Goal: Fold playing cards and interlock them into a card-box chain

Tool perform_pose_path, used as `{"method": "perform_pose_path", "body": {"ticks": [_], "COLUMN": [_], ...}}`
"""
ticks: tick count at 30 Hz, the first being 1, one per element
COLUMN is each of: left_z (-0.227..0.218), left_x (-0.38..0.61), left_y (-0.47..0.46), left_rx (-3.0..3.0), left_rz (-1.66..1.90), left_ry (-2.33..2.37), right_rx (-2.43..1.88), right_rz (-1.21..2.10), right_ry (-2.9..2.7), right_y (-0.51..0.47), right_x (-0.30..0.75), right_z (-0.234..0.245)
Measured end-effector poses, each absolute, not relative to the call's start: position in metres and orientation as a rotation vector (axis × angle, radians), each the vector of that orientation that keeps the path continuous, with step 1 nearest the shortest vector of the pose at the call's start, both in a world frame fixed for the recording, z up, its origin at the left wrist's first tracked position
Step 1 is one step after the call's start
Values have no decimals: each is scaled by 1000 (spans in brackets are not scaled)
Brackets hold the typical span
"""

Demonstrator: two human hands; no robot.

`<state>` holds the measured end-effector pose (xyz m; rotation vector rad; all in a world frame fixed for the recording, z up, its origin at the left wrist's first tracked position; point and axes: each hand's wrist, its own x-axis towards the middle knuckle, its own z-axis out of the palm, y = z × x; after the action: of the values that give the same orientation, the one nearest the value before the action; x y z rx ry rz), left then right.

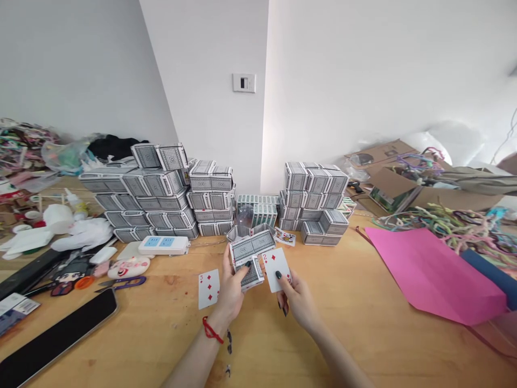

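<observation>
My left hand (231, 291), with a red cord at the wrist, is closed around a piece made of folded playing cards (253, 245), its patterned grey backs facing up. Between the thumb and fingers of my right hand (297, 296) is a two of diamonds card (275, 264), face up, its left edge close to the folded piece. A three of diamonds card (208, 288) lies face up on the table, left of my left hand. Behind the folded piece lies a face card (285, 237). The fingers beneath the folded piece are mostly hidden.
Stacked card blocks (157, 188) rise at the back left, with more card blocks (315, 186) at the back right. A power strip (163, 245), purple scissors (129, 282) and a phone (60, 339) lie left. Pink paper (436, 275) and yarn (444, 221) are on the right.
</observation>
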<state>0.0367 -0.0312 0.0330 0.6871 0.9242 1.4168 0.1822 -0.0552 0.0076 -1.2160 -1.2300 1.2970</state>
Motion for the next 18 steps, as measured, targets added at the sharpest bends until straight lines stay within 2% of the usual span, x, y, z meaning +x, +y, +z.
{"method": "perform_pose_path", "body": {"ticks": [18], "left_z": [30], "left_x": [30], "left_y": [-27], "left_rx": [692], "left_rz": [1454], "left_ry": [1009], "right_rx": [-1167], "right_rz": [1394], "right_ry": [-1359], "right_y": [-53], "right_x": [188], "right_z": [12]}}
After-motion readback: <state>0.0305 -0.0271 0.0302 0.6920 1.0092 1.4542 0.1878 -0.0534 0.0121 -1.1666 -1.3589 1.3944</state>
